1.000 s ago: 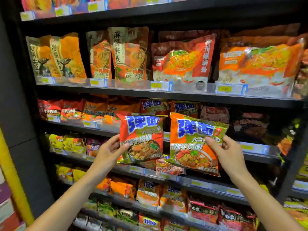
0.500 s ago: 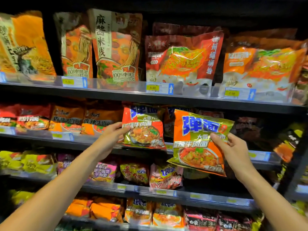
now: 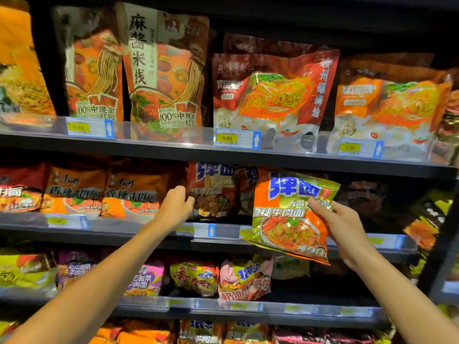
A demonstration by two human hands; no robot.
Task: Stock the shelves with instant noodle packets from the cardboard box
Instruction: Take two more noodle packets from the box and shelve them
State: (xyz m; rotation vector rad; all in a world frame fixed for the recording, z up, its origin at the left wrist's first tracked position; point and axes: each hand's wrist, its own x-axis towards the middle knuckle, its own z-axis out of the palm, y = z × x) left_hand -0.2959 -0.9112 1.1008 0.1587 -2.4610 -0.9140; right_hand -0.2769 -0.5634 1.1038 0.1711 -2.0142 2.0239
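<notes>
My left hand (image 3: 176, 204) grips the left edge of a red noodle packet (image 3: 213, 194) that stands inside the second shelf (image 3: 139, 235), among like packets with blue lettering. My right hand (image 3: 346, 228) holds an orange and gold noodle packet (image 3: 289, 217) by its right edge. That packet hangs tilted in front of the same shelf, just right of the red one. The cardboard box is out of view.
Orange beef noodle packets (image 3: 134, 194) fill the second shelf to the left. Tall noodle bags (image 3: 164, 70) stand on the shelf above (image 3: 173, 151). Mixed packets (image 3: 243, 279) lie on the shelf below. A dark gap (image 3: 362, 197) lies right of the held packet.
My left hand has pushed the red packet up and back into the second shelf. My right hand has brought the orange packet a little closer to the shelf, and the view has closed in.
</notes>
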